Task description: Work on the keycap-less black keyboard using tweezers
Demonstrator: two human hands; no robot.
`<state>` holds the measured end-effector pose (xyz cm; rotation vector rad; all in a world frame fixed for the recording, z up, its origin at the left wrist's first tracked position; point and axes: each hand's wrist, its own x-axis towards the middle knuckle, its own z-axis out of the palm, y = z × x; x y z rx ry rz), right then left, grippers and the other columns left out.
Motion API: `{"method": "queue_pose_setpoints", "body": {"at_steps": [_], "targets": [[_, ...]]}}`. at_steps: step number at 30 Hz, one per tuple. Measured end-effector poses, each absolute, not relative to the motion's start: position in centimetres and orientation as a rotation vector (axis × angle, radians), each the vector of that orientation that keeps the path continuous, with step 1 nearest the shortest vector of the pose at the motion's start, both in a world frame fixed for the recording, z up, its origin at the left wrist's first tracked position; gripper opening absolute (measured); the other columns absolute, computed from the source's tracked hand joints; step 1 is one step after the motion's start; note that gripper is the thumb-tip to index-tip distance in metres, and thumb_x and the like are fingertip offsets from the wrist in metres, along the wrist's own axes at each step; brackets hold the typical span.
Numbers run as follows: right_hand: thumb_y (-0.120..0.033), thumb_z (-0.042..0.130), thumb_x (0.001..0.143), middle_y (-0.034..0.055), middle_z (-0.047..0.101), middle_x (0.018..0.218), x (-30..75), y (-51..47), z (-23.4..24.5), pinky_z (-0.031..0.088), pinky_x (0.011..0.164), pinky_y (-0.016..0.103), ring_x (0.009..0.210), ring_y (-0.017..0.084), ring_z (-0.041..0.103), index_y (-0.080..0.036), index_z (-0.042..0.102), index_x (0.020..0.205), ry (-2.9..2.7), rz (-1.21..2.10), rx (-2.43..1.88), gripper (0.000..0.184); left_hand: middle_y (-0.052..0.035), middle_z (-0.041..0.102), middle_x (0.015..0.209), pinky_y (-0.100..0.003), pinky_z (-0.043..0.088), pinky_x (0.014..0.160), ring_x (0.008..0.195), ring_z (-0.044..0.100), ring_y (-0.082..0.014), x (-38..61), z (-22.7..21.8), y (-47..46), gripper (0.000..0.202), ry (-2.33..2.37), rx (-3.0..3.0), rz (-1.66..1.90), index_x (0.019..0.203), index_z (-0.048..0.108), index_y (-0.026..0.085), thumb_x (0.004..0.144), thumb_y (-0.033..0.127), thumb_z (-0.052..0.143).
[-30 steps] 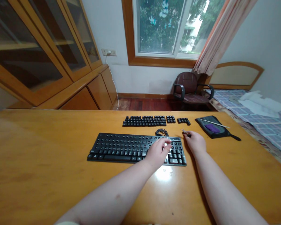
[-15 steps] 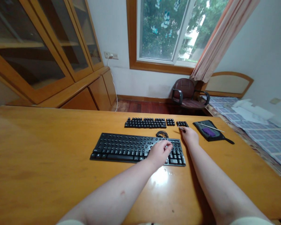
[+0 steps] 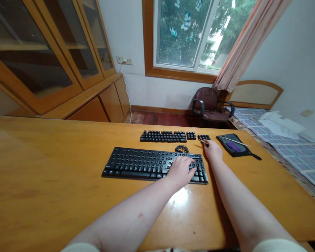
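A black full-size keyboard (image 3: 139, 162) is being borne flat by the wooden worktop (image 3: 55, 175), with bare key posts being exposed across much of it and caps being seen along the near row. Over its number-pad end, the left hand (image 3: 181, 170) is being held with its fingers loosely parted, nothing being seen in them; whether the keys are being touched cannot be told. By the fingers of the right hand (image 3: 213, 150), a small metal-tipped tool (image 3: 204, 142) is being pinched, close to the rightmost keycap cluster (image 3: 206, 137). Farther left, loose keycaps (image 3: 162, 137) are being seen in rows. The caps are being judged light, hard and smooth, apt to skid if nudged, and best pinched by opposite side walls. The keyboard is being judged light and stiff, best steadied by its frame; the bare posts are being considered its most fragile part.
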<state>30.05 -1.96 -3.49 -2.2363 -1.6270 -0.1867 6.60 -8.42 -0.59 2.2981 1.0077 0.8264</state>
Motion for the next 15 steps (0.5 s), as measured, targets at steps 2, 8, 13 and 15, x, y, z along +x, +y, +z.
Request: {"method": "queue_pose_setpoints", "body": {"at_steps": [2,8,13,15], "targets": [[-0.033,0.047,0.085,0.0072,0.066,0.107,30.1,-1.9,-3.6,0.044,0.071,0.030,0.092,0.023,0.061,-0.022,0.065,0.105,-1.632,-0.191,-2.225,0.030,-0.0047,0.062,0.103,-0.036,0.040,0.089,0.100,0.052,-0.0211,6.6,-0.6,-8.4,0.023,1.013,2.307,0.802,0.102,0.059,0.020,0.082,0.030,0.054],[-0.030,0.049,0.083,0.0066,0.066,0.107,30.3,-1.7,-3.9,0.045,0.071,0.031,0.090,0.024,0.062,-0.024,0.066,0.104,-1.652,-0.186,-2.176,0.028,-0.0041,0.062,0.106,-0.037,0.040,0.089,0.101,0.052,-0.0212,6.4,-0.4,-8.4,0.027,1.017,2.363,0.708,0.107,0.057,0.021,0.083,0.032,0.052],[-0.032,0.050,0.082,0.0099,0.065,0.104,30.2,-1.9,-3.9,0.046,0.077,0.035,0.093,0.025,0.059,-0.017,0.064,0.104,-1.660,-0.221,-1.999,0.030,-0.0067,0.053,0.126,-0.044,0.023,0.106,0.124,0.037,-0.0251,6.4,-0.4,-8.6,0.048,0.988,2.460,0.675,0.122,0.049,0.020,0.080,0.043,0.055],[-0.034,0.047,0.084,0.0112,0.064,0.097,29.7,-2.7,-3.1,0.045,0.082,0.037,0.093,0.025,0.058,-0.014,0.065,0.096,-1.649,-0.239,-1.758,0.029,-0.0077,0.047,0.132,-0.047,0.017,0.109,0.128,0.032,-0.0262,6.5,-0.6,-8.6,0.056,0.980,2.499,0.639,0.126,0.045,0.020,0.080,0.049,0.053]]}}
